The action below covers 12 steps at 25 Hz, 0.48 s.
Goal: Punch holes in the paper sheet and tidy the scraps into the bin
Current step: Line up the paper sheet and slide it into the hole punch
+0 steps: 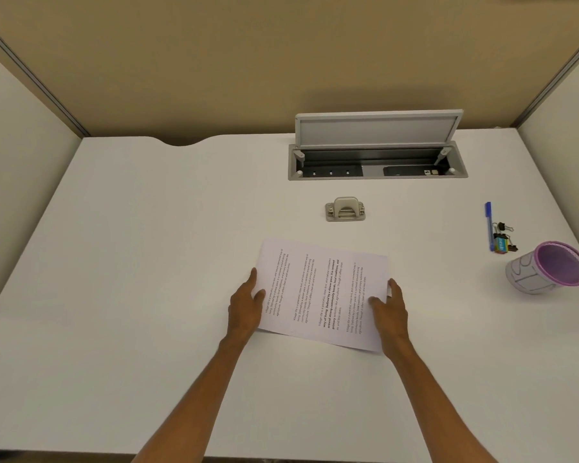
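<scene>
A printed paper sheet [321,292] is held just above the white desk [147,262], its text running sideways. My left hand [246,304] grips its left edge, thumb on top. On the sheet's right edge my right hand [390,305] does the same. A grey two-hole punch [345,209] stands on the desk a little beyond the sheet, untouched. At the far right a small bin [549,269] with a purple mesh inside and a white patterned outside stands tilted towards me.
An open cable hatch [376,162] with its lid raised is set into the desk behind the punch. A blue pen [489,225], black binder clips [502,228] and a small coloured object lie near the bin. Partition walls close in the desk on three sides.
</scene>
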### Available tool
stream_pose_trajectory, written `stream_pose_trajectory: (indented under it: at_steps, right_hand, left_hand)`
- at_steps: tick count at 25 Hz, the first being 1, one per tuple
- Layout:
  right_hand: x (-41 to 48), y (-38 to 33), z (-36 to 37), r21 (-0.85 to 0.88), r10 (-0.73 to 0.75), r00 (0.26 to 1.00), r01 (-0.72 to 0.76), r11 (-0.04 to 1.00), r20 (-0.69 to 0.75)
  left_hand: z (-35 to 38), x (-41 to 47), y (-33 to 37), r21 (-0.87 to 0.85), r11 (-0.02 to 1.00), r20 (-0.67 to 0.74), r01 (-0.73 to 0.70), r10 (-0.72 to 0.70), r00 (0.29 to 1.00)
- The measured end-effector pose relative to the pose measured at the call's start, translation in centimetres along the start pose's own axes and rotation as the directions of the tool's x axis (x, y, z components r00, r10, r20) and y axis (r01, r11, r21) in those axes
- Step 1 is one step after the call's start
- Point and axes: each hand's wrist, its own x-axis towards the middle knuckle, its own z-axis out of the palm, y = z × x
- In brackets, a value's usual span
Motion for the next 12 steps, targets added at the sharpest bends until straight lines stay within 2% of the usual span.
stream_pose_trajectory:
  at_steps: [9, 11, 12]
  right_hand:
    - [0.04, -0.14, 0.08, 0.037, -0.003, 1.000, 0.003, 0.999, 0.004]
    - [0.29, -0.06, -0.17, 0.062, 0.043, 0.999, -0.042, 0.997, -0.011]
    - [0.41, 0.08, -0.25, 0.094, 0.078, 0.997, -0.076, 0.993, -0.011]
  left_hand:
    - [-0.34, 0.22, -0.16, -0.096, 0.993, -0.007, 0.065, -0.066, 0.998]
    - [-0.71, 0.29, -0.32, -0.300, 0.945, 0.007, 0.131, -0.135, 0.991]
    - [-0.90, 0.27, -0.43, -0.451, 0.874, 0.013, 0.181, -0.197, 0.980]
